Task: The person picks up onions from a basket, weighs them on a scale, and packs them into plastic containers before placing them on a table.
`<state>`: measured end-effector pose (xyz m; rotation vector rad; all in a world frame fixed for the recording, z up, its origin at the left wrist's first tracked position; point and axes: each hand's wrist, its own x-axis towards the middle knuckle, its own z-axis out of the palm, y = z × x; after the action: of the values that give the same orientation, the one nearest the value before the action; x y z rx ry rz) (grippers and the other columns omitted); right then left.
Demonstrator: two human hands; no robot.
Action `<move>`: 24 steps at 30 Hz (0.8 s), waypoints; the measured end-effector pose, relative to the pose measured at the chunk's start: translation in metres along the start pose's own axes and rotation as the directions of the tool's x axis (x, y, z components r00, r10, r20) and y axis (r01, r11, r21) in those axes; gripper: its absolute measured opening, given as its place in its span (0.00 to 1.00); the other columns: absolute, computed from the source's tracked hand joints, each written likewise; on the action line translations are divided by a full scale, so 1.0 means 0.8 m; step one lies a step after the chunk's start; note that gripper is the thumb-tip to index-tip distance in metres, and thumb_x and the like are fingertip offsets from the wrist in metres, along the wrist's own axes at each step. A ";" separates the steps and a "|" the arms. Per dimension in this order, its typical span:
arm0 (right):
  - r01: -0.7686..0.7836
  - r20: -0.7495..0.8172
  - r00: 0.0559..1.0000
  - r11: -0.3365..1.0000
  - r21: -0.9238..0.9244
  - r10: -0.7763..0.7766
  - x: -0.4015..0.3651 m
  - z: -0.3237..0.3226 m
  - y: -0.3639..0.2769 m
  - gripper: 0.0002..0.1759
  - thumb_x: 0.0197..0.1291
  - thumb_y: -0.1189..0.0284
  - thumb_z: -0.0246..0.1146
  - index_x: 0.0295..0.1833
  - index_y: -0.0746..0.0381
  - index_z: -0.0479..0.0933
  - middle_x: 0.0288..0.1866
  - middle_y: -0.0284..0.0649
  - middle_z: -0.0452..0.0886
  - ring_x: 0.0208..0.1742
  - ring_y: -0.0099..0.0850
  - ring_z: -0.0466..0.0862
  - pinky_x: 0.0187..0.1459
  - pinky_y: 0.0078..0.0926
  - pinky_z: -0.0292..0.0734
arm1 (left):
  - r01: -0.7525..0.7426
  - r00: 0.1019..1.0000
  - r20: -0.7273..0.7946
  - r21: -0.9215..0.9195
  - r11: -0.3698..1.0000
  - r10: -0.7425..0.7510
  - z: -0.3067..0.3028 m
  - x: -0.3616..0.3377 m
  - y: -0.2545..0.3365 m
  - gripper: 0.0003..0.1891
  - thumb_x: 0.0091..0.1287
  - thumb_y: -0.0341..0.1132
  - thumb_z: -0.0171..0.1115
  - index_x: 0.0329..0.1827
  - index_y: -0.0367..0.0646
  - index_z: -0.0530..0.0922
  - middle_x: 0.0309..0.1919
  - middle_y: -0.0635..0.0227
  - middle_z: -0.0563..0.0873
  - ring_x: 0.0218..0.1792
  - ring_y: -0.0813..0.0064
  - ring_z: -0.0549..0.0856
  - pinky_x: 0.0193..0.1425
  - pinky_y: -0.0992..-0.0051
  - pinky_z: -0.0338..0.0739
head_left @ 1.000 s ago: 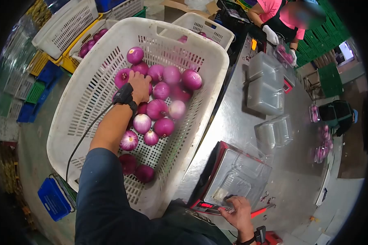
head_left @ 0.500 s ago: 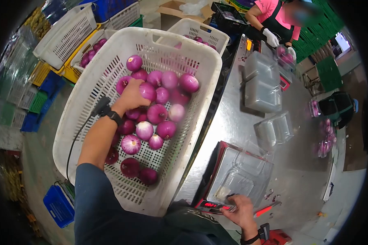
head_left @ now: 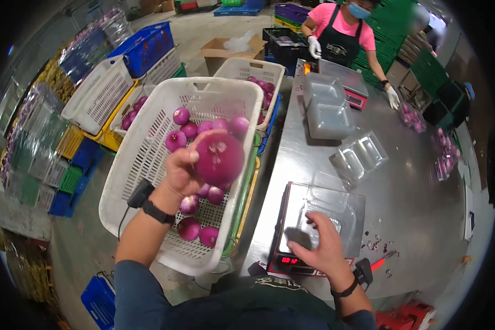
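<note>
My left hand [head_left: 181, 171] grips a large red onion [head_left: 220, 159], lifted close to my face above the white basket [head_left: 135, 132]. Several more red onions [head_left: 189, 229] lie in that basket, some hidden behind my hand. Over the digital scale [head_left: 280, 242] hovers my right hand [head_left: 324, 247], thumb and fingers spread with nothing between them. A clear plastic tray [head_left: 335, 201] rests on the scale's metal plate, partly covered by that hand. Red digits glow on the scale's display.
Stacked clear trays [head_left: 327, 115] and one loose tray [head_left: 363, 157] stand on the steel table [head_left: 407, 181]. A knife with an orange handle [head_left: 378, 264] lies right of the scale among onion scraps. Across the table a person in white gloves [head_left: 344, 38] reaches toward packed onions [head_left: 412, 118].
My left hand has come up out of the basket with an onion. My right hand has moved up from the scale's front edge and opened. The co-worker's hands have moved apart.
</note>
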<state>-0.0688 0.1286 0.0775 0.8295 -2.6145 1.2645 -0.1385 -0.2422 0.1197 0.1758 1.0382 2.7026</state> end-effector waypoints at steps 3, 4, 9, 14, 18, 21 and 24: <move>0.116 -0.036 0.993 0.990 0.080 -0.114 0.011 -0.003 -0.028 0.53 0.45 0.61 0.85 0.73 0.69 0.66 0.64 0.59 0.77 0.60 0.52 0.82 0.61 0.44 0.80 | 0.008 0.999 0.049 0.145 0.989 -0.015 0.081 -0.023 -0.041 0.49 0.48 0.42 0.72 0.77 0.37 0.64 0.67 0.51 0.78 0.67 0.54 0.80 0.77 0.56 0.71; 0.148 -0.052 0.988 0.982 0.121 -0.143 0.012 -0.005 -0.038 0.57 0.45 0.60 0.85 0.76 0.69 0.63 0.67 0.60 0.75 0.62 0.53 0.80 0.63 0.44 0.79 | 0.021 0.998 0.061 0.164 0.986 -0.031 0.099 -0.031 -0.056 0.50 0.47 0.42 0.72 0.77 0.37 0.64 0.67 0.50 0.78 0.67 0.55 0.80 0.77 0.57 0.71; 0.276 -0.147 0.958 0.929 0.245 -0.246 -0.004 -0.017 -0.056 0.67 0.41 0.57 0.87 0.80 0.72 0.55 0.73 0.65 0.69 0.73 0.59 0.73 0.72 0.48 0.73 | 0.129 0.989 0.051 0.133 0.983 -0.137 0.176 -0.075 -0.126 0.54 0.44 0.44 0.72 0.79 0.39 0.60 0.72 0.47 0.74 0.70 0.50 0.78 0.76 0.53 0.73; 0.184 -0.103 0.983 0.884 0.430 -0.154 -0.050 -0.026 -0.033 0.71 0.38 0.58 0.88 0.83 0.64 0.52 0.76 0.51 0.70 0.74 0.44 0.74 0.74 0.39 0.69 | 0.124 0.992 0.048 -0.263 0.957 -0.115 0.189 -0.107 -0.225 0.41 0.64 0.48 0.60 0.80 0.40 0.62 0.70 0.55 0.77 0.69 0.56 0.79 0.77 0.56 0.72; -0.078 -0.029 0.992 0.771 0.632 0.125 -0.087 -0.036 -0.006 0.61 0.42 0.61 0.85 0.78 0.66 0.58 0.69 0.50 0.75 0.71 0.40 0.76 0.71 0.37 0.71 | 0.316 0.940 -0.183 0.142 0.938 -0.289 0.200 -0.114 -0.268 0.36 0.78 0.60 0.51 0.78 0.41 0.66 0.68 0.59 0.79 0.65 0.63 0.81 0.72 0.62 0.76; -0.249 0.117 0.925 0.345 0.905 0.361 -0.097 -0.043 0.037 0.51 0.50 0.71 0.79 0.77 0.60 0.58 0.67 0.46 0.74 0.65 0.36 0.78 0.68 0.35 0.74 | 0.090 0.981 -0.171 0.825 0.558 0.094 0.157 -0.114 -0.282 0.22 0.78 0.48 0.61 0.58 0.36 0.82 0.54 0.62 0.81 0.50 0.71 0.83 0.56 0.71 0.79; -0.353 0.016 0.892 0.676 0.647 0.451 -0.099 -0.069 0.061 0.53 0.46 0.67 0.80 0.76 0.62 0.58 0.64 0.49 0.75 0.65 0.36 0.78 0.67 0.34 0.74 | 0.195 0.914 -0.337 0.853 0.484 0.225 0.133 -0.112 -0.304 0.20 0.68 0.41 0.73 0.56 0.35 0.83 0.49 0.62 0.81 0.35 0.77 0.82 0.37 0.75 0.78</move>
<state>-0.0345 0.2281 0.0527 0.1636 -2.3091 2.3164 0.0128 -0.0231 0.0326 -0.2432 2.5044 1.9196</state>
